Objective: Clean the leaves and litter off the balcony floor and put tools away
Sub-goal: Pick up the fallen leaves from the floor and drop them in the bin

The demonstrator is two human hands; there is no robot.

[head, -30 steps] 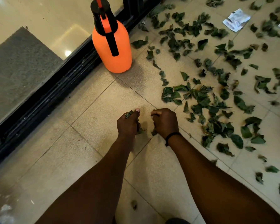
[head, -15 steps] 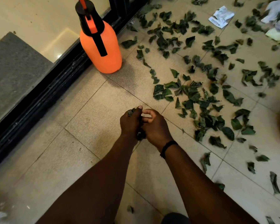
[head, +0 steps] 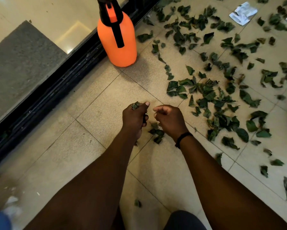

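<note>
- The left hand (head: 134,116) is curled into a fist around a bunch of leaves (head: 135,105). Some green bits poke out at the top, next to the thumb.
- The right hand (head: 170,119) is just beside the left hand, not touching it. Its fingers (head: 159,109) are bent in loosely, and I cannot tell if they are pinching anything.
- A black band (head: 182,138) goes around the right wrist.
- A small pile (head: 157,131) of green leaves lies on the floor (head: 96,113) between the two wrists, partly under the right hand.
- Many more leaves (head: 214,97) are spread over the tan tiles to the right of the right hand and further ahead of it.
- One small leaf (head: 137,203) lies alone on the floor between the two arms, close to the person.
- An orange sprayer (head: 117,40) with a black top stands upright on the floor ahead of the left hand, well apart from it.
- The sprayer is right beside a black door track (head: 45,93) that runs off to the left of the left hand.
- A white scrap of paper (head: 243,13) lies far ahead and to the right, among the leaves.
</note>
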